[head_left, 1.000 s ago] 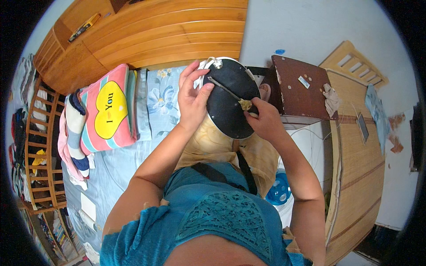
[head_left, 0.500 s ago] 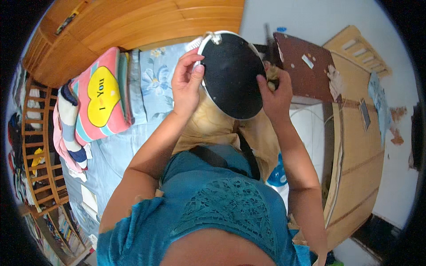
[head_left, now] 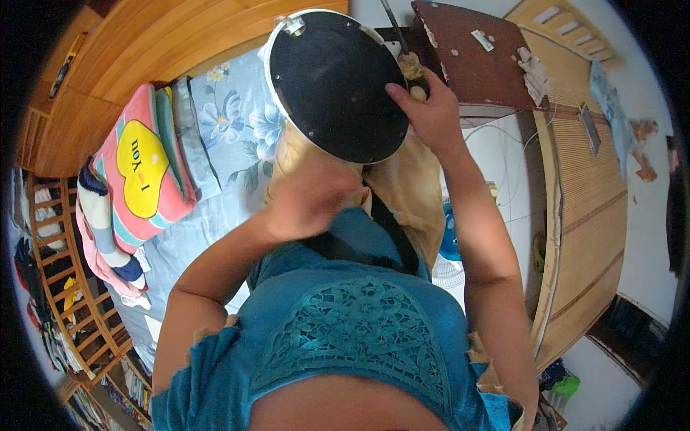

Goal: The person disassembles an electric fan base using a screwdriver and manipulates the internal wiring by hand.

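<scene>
A round black disc [head_left: 341,86] with a white rim is tilted up in front of me, with small screw-like dots near its edge. My right hand [head_left: 428,108] grips its right side, the thumb lying over the black face. Against those fingers sits a tan, knotted-looking lump [head_left: 411,66] with a thin dark rod [head_left: 394,25] rising from it; its kind I cannot make out. My left hand [head_left: 313,197] is off the disc, below its lower left edge and in front of my lap. Motion smears its fingers.
A bed with a blue floral sheet [head_left: 223,118] lies to the left, holding a folded pink blanket [head_left: 144,169]. At the far right stand a dark red cabinet [head_left: 467,54] and a slatted mat [head_left: 589,230]. A wooden rack [head_left: 65,266] is at far left.
My left hand has let go of the disc's left edge and come down toward my body. The disc and my right hand have shifted up and left in view.
</scene>
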Demonstrator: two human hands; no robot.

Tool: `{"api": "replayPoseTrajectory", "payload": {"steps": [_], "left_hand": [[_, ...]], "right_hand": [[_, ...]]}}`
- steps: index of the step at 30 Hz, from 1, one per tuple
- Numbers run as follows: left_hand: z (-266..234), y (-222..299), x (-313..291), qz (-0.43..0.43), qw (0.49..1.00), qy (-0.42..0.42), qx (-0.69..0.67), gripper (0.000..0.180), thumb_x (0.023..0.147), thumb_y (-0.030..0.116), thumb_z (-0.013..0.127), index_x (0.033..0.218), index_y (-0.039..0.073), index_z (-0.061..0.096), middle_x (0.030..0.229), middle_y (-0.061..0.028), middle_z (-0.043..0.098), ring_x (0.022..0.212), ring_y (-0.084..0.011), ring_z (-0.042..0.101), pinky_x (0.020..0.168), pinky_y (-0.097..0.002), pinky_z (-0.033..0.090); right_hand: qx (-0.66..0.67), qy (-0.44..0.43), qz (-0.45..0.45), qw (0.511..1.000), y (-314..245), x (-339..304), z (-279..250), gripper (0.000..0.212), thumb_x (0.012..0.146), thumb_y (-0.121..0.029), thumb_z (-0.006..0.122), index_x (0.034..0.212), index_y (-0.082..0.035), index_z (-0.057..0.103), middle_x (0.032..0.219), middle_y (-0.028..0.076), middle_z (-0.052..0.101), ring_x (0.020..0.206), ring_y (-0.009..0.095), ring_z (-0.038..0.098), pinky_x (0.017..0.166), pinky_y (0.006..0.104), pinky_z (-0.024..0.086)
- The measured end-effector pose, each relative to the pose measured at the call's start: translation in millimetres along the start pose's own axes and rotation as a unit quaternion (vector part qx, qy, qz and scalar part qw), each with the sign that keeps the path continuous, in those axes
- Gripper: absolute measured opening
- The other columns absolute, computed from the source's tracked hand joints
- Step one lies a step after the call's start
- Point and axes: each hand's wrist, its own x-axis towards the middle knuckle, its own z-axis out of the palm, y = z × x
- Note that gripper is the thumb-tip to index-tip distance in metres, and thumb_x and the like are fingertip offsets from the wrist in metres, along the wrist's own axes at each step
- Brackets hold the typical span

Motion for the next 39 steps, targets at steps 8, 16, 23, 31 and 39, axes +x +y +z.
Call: {"api": "replayPoseTrajectory", "payload": {"steps": [8, 16, 23, 31, 39], "left_hand": [[91.3, -48.3, 0.6, -0.095, 0.872, -0.451, 0.165, 0.020, 0.076, 0.013, 0.050, 0.077, 0.002, 0.067, 0.079, -0.0193, 0.064, 0.069, -0.0341, 0.062, 0.062, -0.0429, 0.051], [132.3, -71.7, -9.5, 0.068, 0.870, -0.421, 0.248, 0.014, 0.068, 0.014, 0.056, 0.064, 0.006, 0.067, 0.067, -0.0145, 0.064, 0.061, -0.0301, 0.062, 0.046, -0.0446, 0.047], [134.2, -72.5, -15.6, 0.063, 0.852, -0.451, 0.260, 0.014, 0.067, 0.016, 0.058, 0.068, 0.008, 0.069, 0.070, -0.0139, 0.065, 0.064, -0.0306, 0.062, 0.047, -0.0443, 0.047], [140.8, -66.5, -13.0, 0.074, 0.797, -0.526, 0.287, 0.017, 0.074, 0.017, 0.058, 0.080, 0.008, 0.071, 0.083, -0.0130, 0.067, 0.075, -0.0286, 0.064, 0.057, -0.0469, 0.049], [51.0, -47.0, -4.9, -0.024, 0.978, -0.207, 0.002, 0.020, 0.079, 0.017, 0.057, 0.086, 0.002, 0.068, 0.073, -0.0192, 0.063, 0.067, -0.0329, 0.063, 0.059, -0.0411, 0.051]], "right_hand": [[-0.027, -0.077, 0.062, 0.995, 1.1, 12.8, -8.2, 0.059, 0.073, -0.042, 0.070, 0.111, 0.002, 0.057, 0.097, 0.020, 0.063, 0.091, 0.030, 0.062, 0.082, 0.0363, 0.047], [0.044, -0.102, 0.082, 0.990, -1.7, 14.0, -9.9, 0.048, 0.074, -0.036, 0.070, 0.103, 0.001, 0.058, 0.082, 0.013, 0.062, 0.073, 0.020, 0.059, 0.068, 0.0318, 0.047], [0.055, -0.139, 0.100, 0.984, -5.6, 20.4, -12.8, 0.046, 0.073, -0.032, 0.073, 0.101, -0.001, 0.055, 0.072, 0.004, 0.057, 0.057, 0.011, 0.051, 0.050, 0.0259, 0.043], [0.105, -0.179, 0.160, 0.965, -9.2, 21.5, -17.6, 0.042, 0.073, -0.028, 0.073, 0.103, -0.005, 0.056, 0.067, -0.001, 0.054, 0.050, 0.007, 0.045, 0.043, 0.0229, 0.035], [0.149, -0.180, 0.180, 0.956, 7.7, 21.9, -19.5, 0.035, 0.073, -0.025, 0.074, 0.097, -0.005, 0.059, 0.061, -0.002, 0.052, 0.047, 0.007, 0.044, 0.041, 0.0229, 0.034]]}}
